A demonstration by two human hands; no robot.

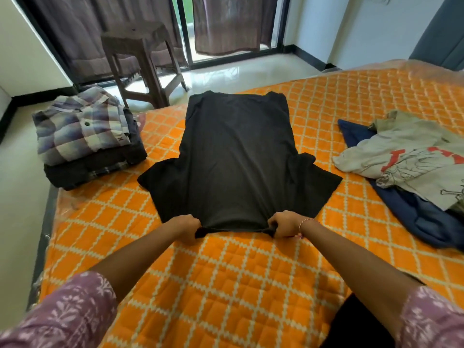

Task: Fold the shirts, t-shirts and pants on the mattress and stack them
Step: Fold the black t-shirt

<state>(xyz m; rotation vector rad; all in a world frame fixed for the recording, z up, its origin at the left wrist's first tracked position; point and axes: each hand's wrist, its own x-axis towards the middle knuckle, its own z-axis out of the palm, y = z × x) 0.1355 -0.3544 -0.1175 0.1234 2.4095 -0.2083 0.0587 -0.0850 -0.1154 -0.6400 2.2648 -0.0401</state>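
A black t-shirt [236,156] lies spread flat on the orange quilted mattress [226,277], its hem toward the far edge and its shoulders toward me. My left hand [187,226] grips the near left shoulder edge of the black t-shirt. My right hand [283,224] grips the near right shoulder edge. At the mattress's far left corner stands a stack of folded clothes [88,141] with a purple plaid shirt on top. To the right lies an unfolded cream printed t-shirt [406,156] over a navy garment [421,222].
A brown plastic chair [143,64] stands on the white floor beyond the mattress, before curtains and a glass door. A dark item [361,325] lies at the near right of the mattress. The mattress's left edge drops to the floor.
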